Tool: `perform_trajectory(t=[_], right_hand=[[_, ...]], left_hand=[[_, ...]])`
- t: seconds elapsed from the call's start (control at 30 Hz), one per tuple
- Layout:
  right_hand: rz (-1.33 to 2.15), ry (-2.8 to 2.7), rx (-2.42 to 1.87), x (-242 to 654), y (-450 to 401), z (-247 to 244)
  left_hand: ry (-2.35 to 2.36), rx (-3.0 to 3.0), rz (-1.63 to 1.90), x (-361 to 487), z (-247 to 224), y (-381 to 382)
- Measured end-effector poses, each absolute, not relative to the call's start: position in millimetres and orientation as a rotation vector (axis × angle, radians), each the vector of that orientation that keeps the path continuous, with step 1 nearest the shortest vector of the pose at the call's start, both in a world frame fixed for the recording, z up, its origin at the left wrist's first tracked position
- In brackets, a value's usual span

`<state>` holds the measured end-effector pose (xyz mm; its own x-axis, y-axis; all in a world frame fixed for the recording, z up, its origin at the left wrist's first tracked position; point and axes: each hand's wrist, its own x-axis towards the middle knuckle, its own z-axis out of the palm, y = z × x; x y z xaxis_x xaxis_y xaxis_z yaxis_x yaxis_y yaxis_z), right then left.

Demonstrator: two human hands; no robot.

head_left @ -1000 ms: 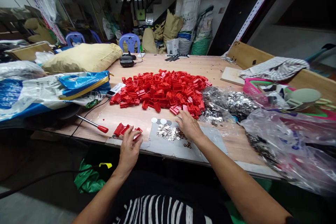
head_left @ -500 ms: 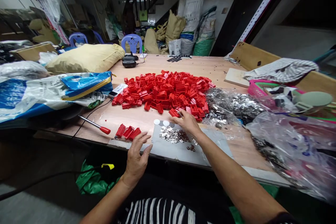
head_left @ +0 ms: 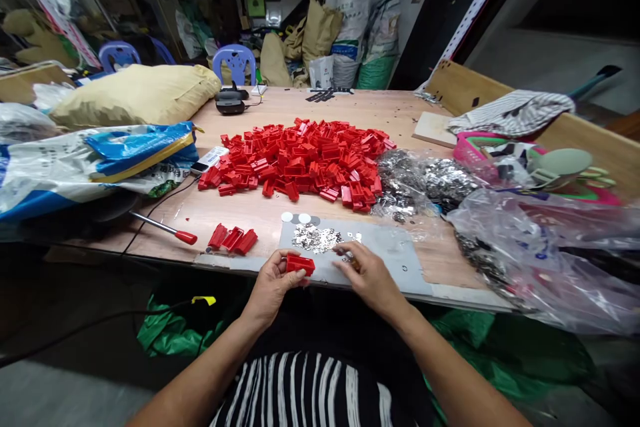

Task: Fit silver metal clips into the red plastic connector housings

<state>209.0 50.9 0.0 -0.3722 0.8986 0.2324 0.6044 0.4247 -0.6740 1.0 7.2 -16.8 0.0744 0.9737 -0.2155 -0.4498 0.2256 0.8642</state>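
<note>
In front of me my left hand (head_left: 275,283) pinches a red plastic housing (head_left: 301,265) between thumb and fingers, at the table's front edge. To its right, my right hand (head_left: 373,278) hovers over the grey mat (head_left: 395,257) with thumb and fingers curved and apart. The right fingertips are beside a small heap of shiny metal pieces (head_left: 316,238); I see nothing held between them. Several matching red housings (head_left: 233,239) lie in a short row to the left. Behind the mat spreads a large pile of red housings (head_left: 300,160).
A metal lever with a red knob (head_left: 186,237) juts in at left. Plastic bags of metal parts (head_left: 425,183) lie right of the pile, near a pink basket (head_left: 467,150). Sacks (head_left: 135,97) crowd the left side. White discs (head_left: 304,218) rest on the mat's far edge.
My right hand has drawn back from the pile toward me and let go of a red housing. My left hand, empty before, has moved right and now holds one. The view has shifted slightly.
</note>
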Motion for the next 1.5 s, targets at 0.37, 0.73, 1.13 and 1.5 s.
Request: perform_trajectory(t=[0.37,0.73,1.13,1.5], right_hand=[[0.401,-2.161,-1.649,245.7,52.8,-13.8],[0.178,-2.113,-1.629,243.4,50.4,-18.8],[0.739,-1.872,-1.337,214.1,31.6,15.2],[0.701,-1.932,-1.189,196.0,28.2,17.5]], left_hand=[[0.982,0.857,1.263,8.9,-21.1,5.2],[1.000,0.967,1.277,10.9,-18.2,3.5],[1.205,1.554,1.298,15.0,-16.6,-0.2],[1.037,1.149,1.221,17.2,-11.3,2.7]])
